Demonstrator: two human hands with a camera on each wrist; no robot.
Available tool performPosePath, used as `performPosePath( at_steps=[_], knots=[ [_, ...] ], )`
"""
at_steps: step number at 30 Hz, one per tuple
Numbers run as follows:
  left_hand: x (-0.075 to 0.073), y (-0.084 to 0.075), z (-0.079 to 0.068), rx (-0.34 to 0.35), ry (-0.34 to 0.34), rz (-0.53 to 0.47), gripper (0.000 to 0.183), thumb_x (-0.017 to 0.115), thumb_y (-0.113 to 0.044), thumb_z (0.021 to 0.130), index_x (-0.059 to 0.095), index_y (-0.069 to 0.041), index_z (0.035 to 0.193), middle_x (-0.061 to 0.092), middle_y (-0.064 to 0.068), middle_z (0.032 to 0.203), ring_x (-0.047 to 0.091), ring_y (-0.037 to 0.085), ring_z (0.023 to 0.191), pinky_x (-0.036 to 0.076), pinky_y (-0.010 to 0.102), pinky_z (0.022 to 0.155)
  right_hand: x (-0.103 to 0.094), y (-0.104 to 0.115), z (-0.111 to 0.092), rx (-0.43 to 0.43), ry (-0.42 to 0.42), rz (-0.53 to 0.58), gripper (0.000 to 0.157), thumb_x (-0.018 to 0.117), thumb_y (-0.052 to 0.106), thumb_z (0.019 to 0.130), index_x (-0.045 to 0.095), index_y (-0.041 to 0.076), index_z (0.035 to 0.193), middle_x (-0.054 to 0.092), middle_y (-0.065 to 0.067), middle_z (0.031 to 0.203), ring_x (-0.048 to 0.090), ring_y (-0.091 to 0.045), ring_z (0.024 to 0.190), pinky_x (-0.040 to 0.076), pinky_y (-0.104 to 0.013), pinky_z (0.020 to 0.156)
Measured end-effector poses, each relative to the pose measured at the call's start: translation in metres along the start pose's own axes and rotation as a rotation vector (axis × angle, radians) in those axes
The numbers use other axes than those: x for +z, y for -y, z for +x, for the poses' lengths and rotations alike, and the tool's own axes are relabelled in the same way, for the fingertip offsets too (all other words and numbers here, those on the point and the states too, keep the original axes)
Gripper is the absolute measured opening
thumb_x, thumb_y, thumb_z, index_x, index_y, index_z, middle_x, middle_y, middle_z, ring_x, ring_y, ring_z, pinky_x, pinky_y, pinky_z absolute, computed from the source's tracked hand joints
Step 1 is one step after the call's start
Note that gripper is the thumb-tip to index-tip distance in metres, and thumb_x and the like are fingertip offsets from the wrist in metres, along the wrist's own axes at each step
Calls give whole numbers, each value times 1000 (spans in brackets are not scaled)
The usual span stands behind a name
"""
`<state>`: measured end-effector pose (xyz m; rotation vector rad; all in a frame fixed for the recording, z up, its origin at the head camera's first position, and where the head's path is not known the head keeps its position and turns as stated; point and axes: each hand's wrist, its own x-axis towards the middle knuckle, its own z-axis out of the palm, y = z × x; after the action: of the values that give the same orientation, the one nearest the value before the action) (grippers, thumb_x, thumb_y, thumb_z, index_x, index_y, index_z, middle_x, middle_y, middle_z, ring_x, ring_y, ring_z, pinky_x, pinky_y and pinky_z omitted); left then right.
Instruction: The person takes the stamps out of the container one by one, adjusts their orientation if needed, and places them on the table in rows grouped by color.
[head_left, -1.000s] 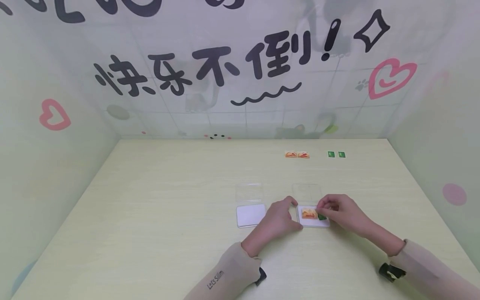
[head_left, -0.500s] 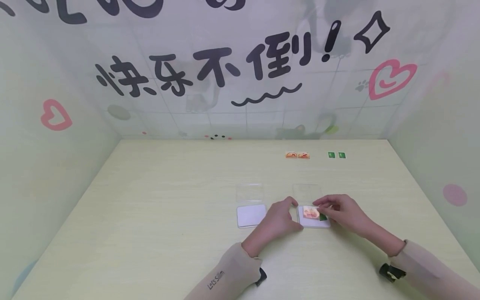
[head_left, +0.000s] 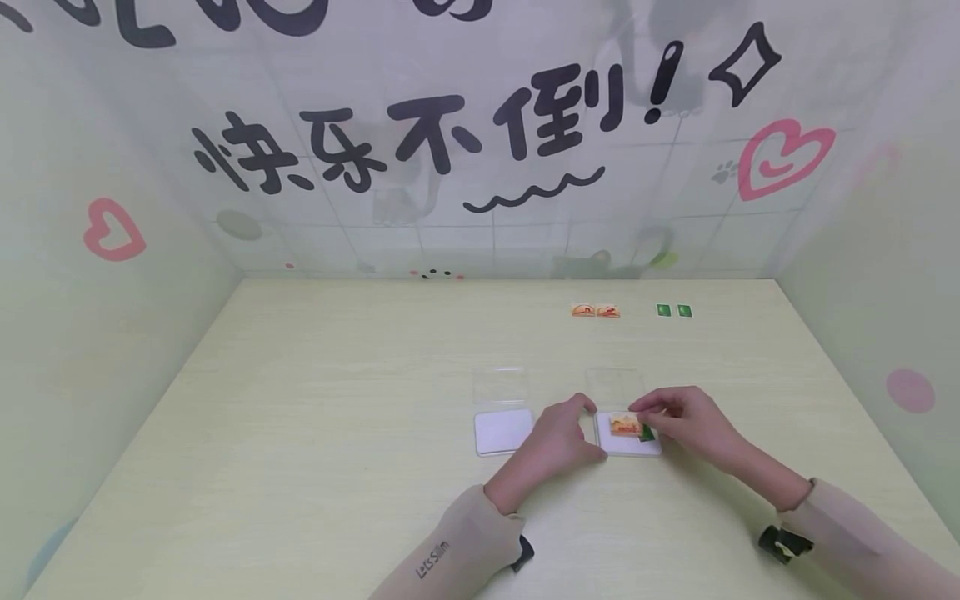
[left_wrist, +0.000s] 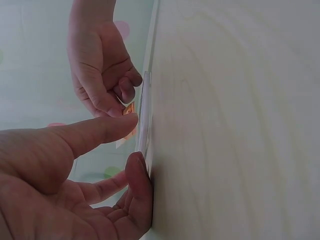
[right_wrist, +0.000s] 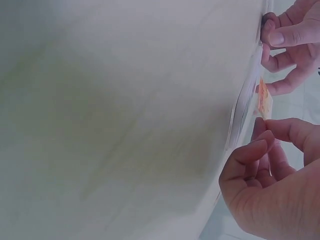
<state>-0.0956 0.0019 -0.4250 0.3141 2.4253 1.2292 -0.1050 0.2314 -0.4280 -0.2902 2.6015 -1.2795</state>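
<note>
My right hand [head_left: 693, 427] pinches a small orange stamp [head_left: 624, 426] by its right edge between thumb and fingertips. The stamp is tilted, raised over a flat clear case [head_left: 626, 448] with a white inside. A green stamp [head_left: 647, 433] lies on that white surface, partly hidden behind the orange stamp and my fingers. My left hand [head_left: 557, 439] holds the case at its left side, thumb at the near corner and index finger at the far one. In the right wrist view the orange stamp [right_wrist: 265, 97] stands apart from the white surface except near my fingertips.
A second case [head_left: 502, 431] with a white inside lies left of my left hand, its clear lid [head_left: 500, 385] opened behind it. Another clear lid [head_left: 615, 385] lies behind the held case. Farther back are two orange stamps [head_left: 596, 311] and two green stamps [head_left: 674, 311].
The orange stamp has shifted slightly to the right and its tilt has changed, in my right hand's pinch. My left hand stays put at the case.
</note>
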Motion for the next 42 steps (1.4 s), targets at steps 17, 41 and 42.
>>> performPosePath(
  at_steps=[17, 41, 42],
  knots=[
    [1, 1, 2, -18, 3, -8, 53, 86, -7, 85, 60, -5, 131, 58, 3, 85, 52, 14, 73, 42, 24, 63, -7, 2, 4, 16, 3, -8, 20, 72, 6, 98, 77, -5, 113, 77, -12, 104, 52, -14, 72, 46, -24, 61],
    [1, 2, 3, -19, -17, 7, 55, 88, -11, 85, 61, -5, 132, 62, 2, 87, 55, 14, 77, 46, 25, 68, -18, 1, 27, 59, 14, 2, 23, 71, 8, 100, 74, -8, 117, 77, -18, 110, 57, -17, 74, 48, -26, 62],
    [2, 2, 3, -19, -21, 15, 55, 88, -12, 85, 61, -5, 132, 62, 2, 88, 55, 14, 77, 47, 25, 68, -18, 1, 27, 63, 15, 2, 23, 71, 8, 101, 74, -8, 117, 77, -18, 111, 57, -16, 74, 48, -26, 62]
  ],
)
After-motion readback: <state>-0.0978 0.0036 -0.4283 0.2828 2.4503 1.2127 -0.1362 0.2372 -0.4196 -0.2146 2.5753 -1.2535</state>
